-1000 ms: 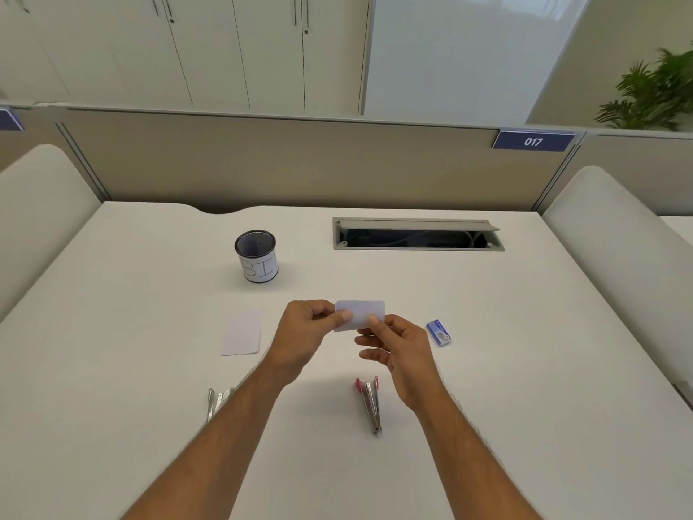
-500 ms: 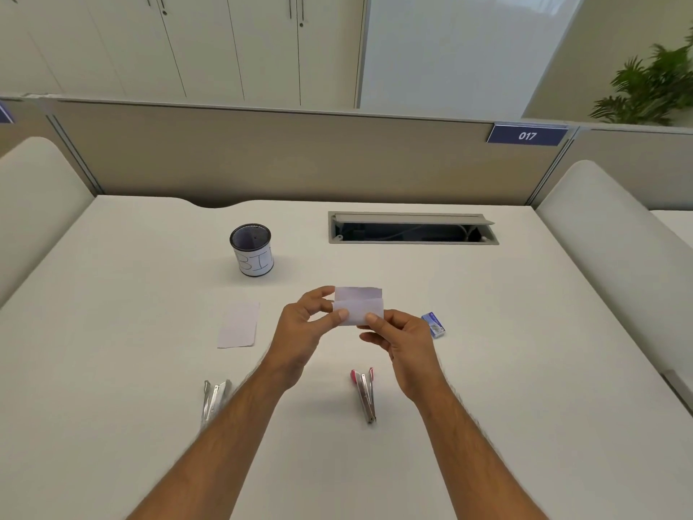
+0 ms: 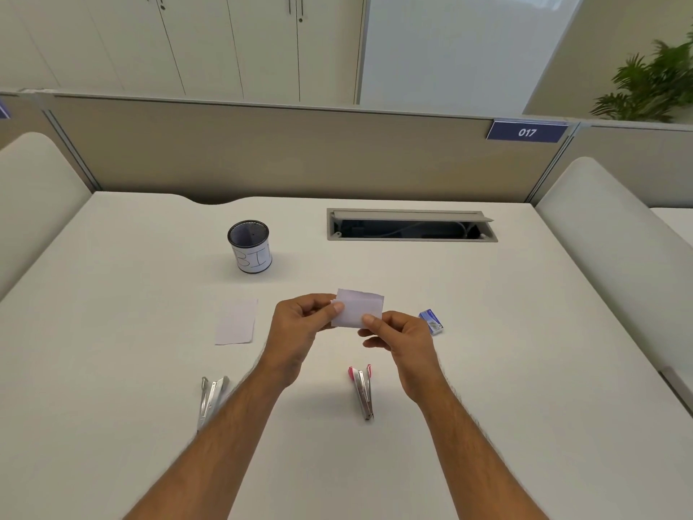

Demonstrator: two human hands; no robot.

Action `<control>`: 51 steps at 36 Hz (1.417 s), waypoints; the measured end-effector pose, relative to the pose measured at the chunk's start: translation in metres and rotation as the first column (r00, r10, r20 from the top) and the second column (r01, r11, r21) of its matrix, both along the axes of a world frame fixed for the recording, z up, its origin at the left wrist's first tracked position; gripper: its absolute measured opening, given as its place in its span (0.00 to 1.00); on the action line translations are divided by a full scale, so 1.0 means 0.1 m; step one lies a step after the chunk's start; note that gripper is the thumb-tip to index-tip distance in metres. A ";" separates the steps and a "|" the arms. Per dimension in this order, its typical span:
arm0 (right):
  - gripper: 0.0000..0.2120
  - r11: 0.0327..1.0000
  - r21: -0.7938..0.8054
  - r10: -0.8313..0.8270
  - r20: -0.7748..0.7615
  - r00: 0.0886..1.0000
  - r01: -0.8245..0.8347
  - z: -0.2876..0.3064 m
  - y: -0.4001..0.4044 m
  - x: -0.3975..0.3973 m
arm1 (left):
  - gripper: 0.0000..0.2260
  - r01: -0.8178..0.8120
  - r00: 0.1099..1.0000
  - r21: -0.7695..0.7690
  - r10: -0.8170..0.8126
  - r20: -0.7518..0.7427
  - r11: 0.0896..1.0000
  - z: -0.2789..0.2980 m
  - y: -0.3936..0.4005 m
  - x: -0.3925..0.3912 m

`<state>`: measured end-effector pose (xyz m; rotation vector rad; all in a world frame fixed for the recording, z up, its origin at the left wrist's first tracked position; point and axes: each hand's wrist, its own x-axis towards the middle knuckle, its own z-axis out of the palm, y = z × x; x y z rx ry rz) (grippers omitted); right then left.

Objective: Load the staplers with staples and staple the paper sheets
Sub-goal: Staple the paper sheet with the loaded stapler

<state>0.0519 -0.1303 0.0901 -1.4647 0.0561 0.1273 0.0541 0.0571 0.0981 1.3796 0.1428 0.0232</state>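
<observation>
Partly hidden by the left forearm, a grey stapler (image 3: 210,399) lies on the surface (image 3: 525,369). Above it, the left hand (image 3: 300,328) and right hand (image 3: 401,343) pinch a folded paper (image 3: 358,307), long axis left-right. The pink stapler (image 3: 363,390) points away, open; a staple box (image 3: 431,322) lies right.

Both forearms reach in from 6 o'clock, converging toward centre. The left hand (image 3: 300,324) pinches with thumb and curled fingers at 9 o'clock of the right hand (image 3: 397,339), which pinches likewise, thumb uppermost.
</observation>
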 end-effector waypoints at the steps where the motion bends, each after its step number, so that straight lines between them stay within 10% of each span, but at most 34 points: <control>1: 0.07 1.000 -0.006 0.003 0.000 1.000 -0.003 -0.01 0.00 0.01 | 0.06 0.005 1.000 0.004 -0.005 0.002 1.000 0.00 0.00 0.00; 32: 0.12 0.996 -0.089 0.024 -0.038 0.999 -0.027 -0.07 -0.06 0.11 | 0.04 0.019 1.000 0.137 -0.019 0.001 0.990 -0.09 0.02 0.11; 37: 0.12 0.992 -0.125 0.029 -0.027 0.999 -0.032 -0.07 -0.05 0.12 | 0.18 0.046 0.999 0.142 -0.049 0.023 0.989 -0.10 0.04 0.12; 51: 0.05 0.993 -0.109 -0.042 0.016 0.999 0.043 -0.06 0.03 0.11 | 0.07 0.023 1.000 0.176 -0.020 -0.019 0.984 -0.10 0.02 0.12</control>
